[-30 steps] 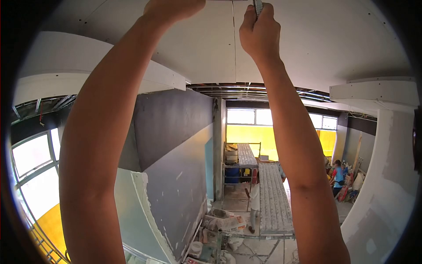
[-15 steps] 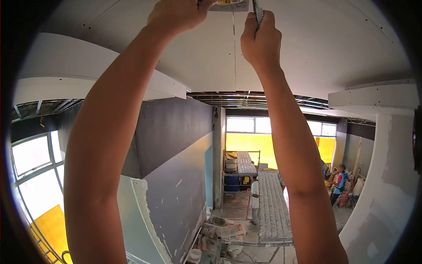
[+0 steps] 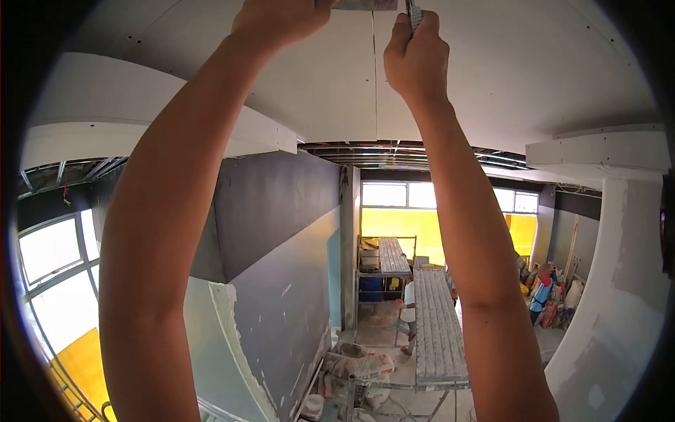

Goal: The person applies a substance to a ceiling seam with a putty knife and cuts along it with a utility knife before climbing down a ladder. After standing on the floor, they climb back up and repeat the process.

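Overhead, my left hand [image 3: 281, 20] is closed at the top edge of the view, its fingertips partly cut off. It grips a flat grey plate [image 3: 365, 4], of which only the lower edge shows. To its right, my right hand [image 3: 420, 60] is raised and wrapped round a slim tool with a ribbed grey handle [image 3: 415, 17]; the tool's upper end is out of view. Both hands are close under the white board ceiling [image 3: 316, 91], on either side of a narrow board joint [image 3: 375, 84].
Below stand scaffolds with ribbed metal planks [image 3: 439, 323]. A person [image 3: 408, 309] is partly hidden behind the near plank; another person in blue and red [image 3: 541, 292] is at right. Sacks and rubble [image 3: 362, 366] lie on the floor. A grey wall [image 3: 281, 295] runs along the left.
The flat plate has shifted up, and its yellow part is now out of view. Both hands sit slightly higher in view, still gripping. The person beside the plank has moved a little.
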